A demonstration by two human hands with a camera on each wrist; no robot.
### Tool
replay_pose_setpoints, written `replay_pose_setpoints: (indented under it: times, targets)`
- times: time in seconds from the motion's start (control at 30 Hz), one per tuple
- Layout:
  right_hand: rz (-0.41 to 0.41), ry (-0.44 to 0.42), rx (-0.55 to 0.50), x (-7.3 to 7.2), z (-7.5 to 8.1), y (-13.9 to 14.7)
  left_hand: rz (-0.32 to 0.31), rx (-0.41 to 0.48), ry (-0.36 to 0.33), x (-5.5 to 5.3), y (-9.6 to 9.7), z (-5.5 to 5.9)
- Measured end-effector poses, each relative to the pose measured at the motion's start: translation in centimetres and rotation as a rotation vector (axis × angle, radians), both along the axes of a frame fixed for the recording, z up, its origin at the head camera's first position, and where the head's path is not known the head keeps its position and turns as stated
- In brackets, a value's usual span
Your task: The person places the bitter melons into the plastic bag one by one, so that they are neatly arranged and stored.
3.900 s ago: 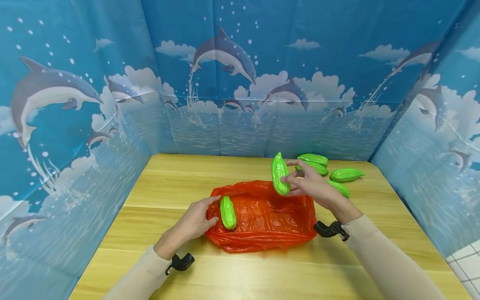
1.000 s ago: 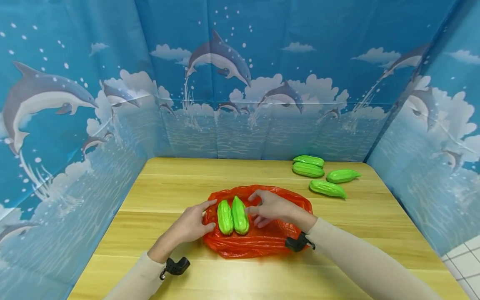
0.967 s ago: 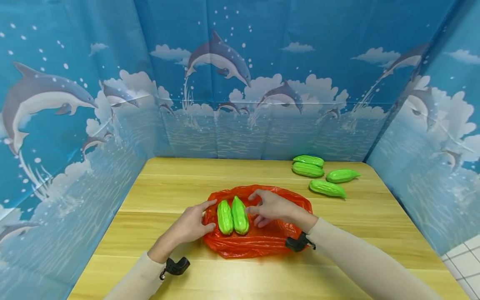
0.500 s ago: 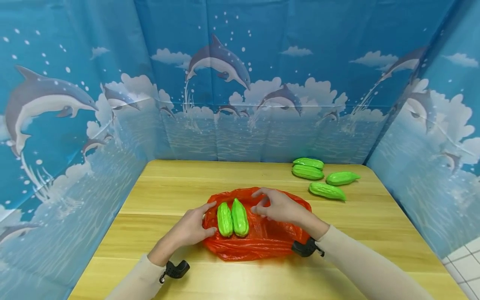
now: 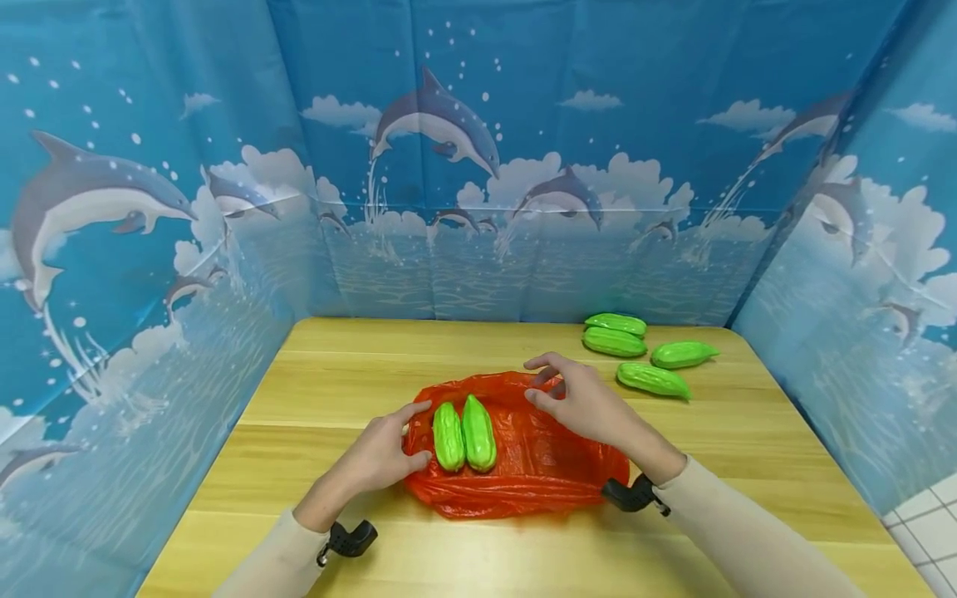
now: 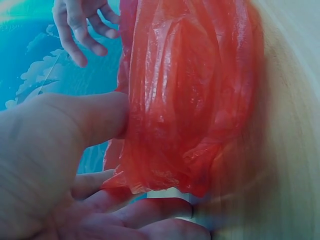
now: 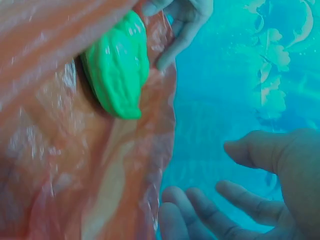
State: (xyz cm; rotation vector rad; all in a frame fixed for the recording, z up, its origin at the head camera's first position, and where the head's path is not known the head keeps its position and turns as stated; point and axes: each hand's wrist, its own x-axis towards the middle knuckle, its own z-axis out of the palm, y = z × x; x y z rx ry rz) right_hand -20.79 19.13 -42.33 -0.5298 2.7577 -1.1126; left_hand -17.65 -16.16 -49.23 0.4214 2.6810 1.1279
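Note:
In the head view, a red plastic bag (image 5: 508, 498) lies with its mouth spread wide. Two green bitter melons (image 5: 449, 438) lie side by side in its left part, tips pointing away. My left hand (image 5: 383, 448) holds the bag's left end between thumb and fingers; in the left wrist view the thumb lies along the plastic and the fingers are partly under it. Above the bag's far right rim is my right hand (image 5: 586, 400), empty, thumb and fingers apart. The right wrist view shows one bitter melon (image 7: 117, 67) inside the bag, partly covered by red plastic.
Several more bitter melons lie at the back right of the wooden table (image 5: 336, 365): one pair (image 5: 613, 341) touching, a pointed melon (image 5: 683, 355) right of them, and a nearer melon (image 5: 654, 379). A blue dolphin-print curtain (image 5: 478, 249) encloses the back and sides.
The right hand brought a bitter melon into the bag beside the first and let go. Since then it has moved up and right, away from the melons. The left hand has stayed at the bag's left end.

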Motion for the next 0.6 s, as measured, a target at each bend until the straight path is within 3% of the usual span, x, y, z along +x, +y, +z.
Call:
replay_pose_setpoints:
  times: [0.27, 0.6]
  targets:
    - [-0.027, 0.093, -0.029, 0.1, 0.7, 2.8, 0.023, 0.026, -0.013, 0.3, -0.1, -0.1]
    - [-0.092, 0.090, -0.008, -0.4, 0.7, 6.0, 0.026, 0.014, -0.009, 0.3, 0.1, 0.0]
